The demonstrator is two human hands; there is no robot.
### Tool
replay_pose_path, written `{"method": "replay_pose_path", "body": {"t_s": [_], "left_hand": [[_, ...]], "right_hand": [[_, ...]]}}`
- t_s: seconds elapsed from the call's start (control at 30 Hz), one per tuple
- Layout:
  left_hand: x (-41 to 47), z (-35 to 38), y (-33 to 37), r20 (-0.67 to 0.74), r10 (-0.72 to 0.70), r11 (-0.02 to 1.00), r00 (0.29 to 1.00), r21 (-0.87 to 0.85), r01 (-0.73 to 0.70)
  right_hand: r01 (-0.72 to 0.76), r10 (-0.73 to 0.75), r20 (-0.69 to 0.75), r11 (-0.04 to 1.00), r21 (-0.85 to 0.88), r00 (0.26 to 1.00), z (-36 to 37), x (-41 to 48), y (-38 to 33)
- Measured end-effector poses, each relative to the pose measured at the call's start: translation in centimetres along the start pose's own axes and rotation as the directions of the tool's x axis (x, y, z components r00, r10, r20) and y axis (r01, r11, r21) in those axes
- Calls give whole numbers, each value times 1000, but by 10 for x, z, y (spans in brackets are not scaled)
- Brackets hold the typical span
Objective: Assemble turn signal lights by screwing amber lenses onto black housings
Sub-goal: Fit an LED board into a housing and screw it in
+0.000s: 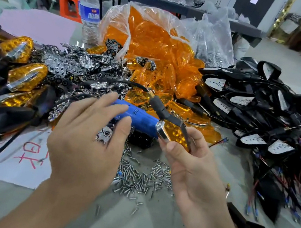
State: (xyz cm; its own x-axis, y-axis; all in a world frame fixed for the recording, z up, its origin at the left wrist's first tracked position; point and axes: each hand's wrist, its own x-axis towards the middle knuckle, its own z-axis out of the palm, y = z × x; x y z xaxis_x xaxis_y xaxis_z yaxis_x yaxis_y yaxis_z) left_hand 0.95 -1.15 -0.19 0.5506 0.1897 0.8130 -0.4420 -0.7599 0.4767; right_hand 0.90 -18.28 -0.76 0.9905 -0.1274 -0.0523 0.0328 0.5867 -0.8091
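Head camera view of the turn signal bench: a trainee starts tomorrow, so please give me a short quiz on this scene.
1. True or false: the right hand is empty.
2. Which hand reaches over the blue screwdriver? A) left hand B) right hand C) neither
3. Fill in: loose amber lenses spill from a clear plastic ____.
Key: 1 false, it grips a turn signal light; 2 A; 3 bag.
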Motion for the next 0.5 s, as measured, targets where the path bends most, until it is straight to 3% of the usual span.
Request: {"method": "replay_pose_path", "body": {"t_s": [0.07,0.1,0.13,0.2,0.27,0.4,0.5], "left_hand": [[-3,1,-1,99,-15,998,995,-55,21],[-4,1,1,248,-96,982,964,-136,133],[-3,1,4,447,-153,922,881,-257,290],[0,5,8,730,-96,649,677,-470,599],[2,10,5,791,-88,473,605,-501,724],[3,12,-1,813,-103,366,574,-505,781],[4,11,-4,847,-116,308,519,-466,829]], "right_hand": [[7,-7,7,998,56,1000,2,0,3],[5,-8,34,996,84,999,3,-1,5],[-7,-1,72,994,107,997,4,-2,7],[-60,44,157,994,96,987,7,-4,11],[-90,87,242,996,0,966,10,-7,14],[68,18,270,950,-304,963,11,-9,8],[143,-29,281,909,-392,959,13,-13,3]]}}
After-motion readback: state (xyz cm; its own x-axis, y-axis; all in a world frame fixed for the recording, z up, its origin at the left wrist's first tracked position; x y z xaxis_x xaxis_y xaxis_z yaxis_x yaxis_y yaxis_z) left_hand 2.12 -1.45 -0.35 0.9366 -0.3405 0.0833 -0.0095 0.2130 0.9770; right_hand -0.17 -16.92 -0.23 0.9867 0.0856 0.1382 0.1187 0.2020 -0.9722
